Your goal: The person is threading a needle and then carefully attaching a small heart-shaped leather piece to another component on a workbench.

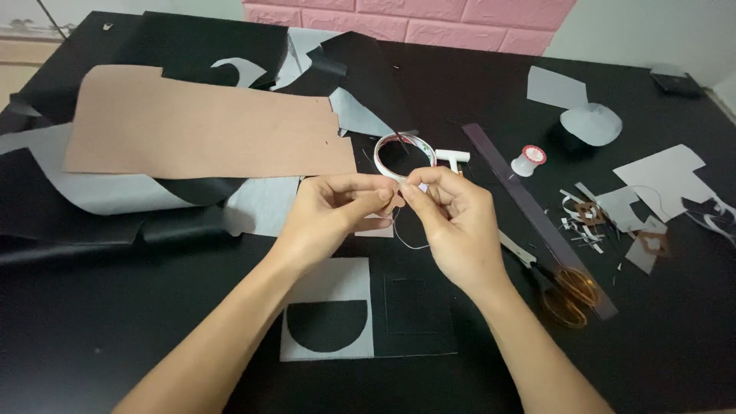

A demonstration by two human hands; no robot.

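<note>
Centre frame, both hands pinched shut, left hand and right hand gripping a thin dark thread below the tape roll; best kept taut, fingertips close

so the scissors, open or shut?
Cannot tell. The scissors lie on the table, orange handles close together, but the ruler crosses the blades.

Bare black table is seen at the near left. The right side is blocked by scissors and a long ruler.
</note>
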